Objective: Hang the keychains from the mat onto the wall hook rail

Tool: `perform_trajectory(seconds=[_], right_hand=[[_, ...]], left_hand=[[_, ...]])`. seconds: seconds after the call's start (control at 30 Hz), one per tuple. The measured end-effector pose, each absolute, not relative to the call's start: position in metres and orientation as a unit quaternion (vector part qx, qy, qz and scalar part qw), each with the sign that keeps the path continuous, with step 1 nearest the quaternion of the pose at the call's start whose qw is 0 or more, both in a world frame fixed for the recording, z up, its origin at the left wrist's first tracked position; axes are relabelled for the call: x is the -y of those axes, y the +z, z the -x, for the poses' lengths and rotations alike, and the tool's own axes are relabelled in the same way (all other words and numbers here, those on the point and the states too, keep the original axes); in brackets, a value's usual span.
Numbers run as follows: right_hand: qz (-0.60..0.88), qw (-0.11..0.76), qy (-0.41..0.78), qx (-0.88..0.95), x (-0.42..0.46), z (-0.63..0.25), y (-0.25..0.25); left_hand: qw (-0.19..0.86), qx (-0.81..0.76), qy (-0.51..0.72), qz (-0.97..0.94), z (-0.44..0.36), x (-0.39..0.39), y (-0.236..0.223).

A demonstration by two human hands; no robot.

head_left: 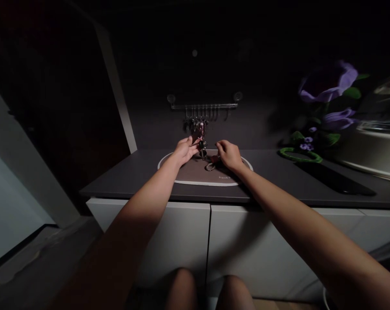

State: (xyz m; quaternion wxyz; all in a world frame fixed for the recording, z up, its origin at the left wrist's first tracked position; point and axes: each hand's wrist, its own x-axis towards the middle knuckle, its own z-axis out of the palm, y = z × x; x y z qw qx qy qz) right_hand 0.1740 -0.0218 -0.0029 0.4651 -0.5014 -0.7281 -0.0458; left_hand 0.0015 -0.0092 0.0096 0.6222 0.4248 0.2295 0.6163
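Note:
A bunch of keychains (201, 131) hangs from a clear hook rail (204, 106) on the dark wall. My left hand (185, 150) is at the bunch, palm partly turned up, with its thumb and fingers around a dark hanging piece of it. To the right, my right hand (229, 154) is closed in a pinch above the mat; what its fingertips hold is too small and dark to make out. Just beside its lower fingers is a braided loop (210, 166) with a dark red piece. Both hands are over a brown mat (198, 174) with a pale rim.
The mat lies on a dark countertop (133, 176) above white cabinet doors (178, 232). On the right are purple flowers (338, 118), a green ring base (300, 155), a flat black object (337, 178) and a pale domed appliance (372, 146). The light is dim.

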Motion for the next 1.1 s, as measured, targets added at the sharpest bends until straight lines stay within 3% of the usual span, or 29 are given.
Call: perform_trajectory(seconds=[0.43,1.1], right_hand=[[0.384,0.477,-0.046,0.789,0.029,-0.167,-0.005],[0.392,0.524,-0.054,0.754,0.028,-0.169,-0.002]], left_hand=[[0.643,-0.152,0.622,-0.421,-0.007,0.015,0.013],[0.659,-0.188,0.623,-0.378,-0.008,0.014,0.011]])
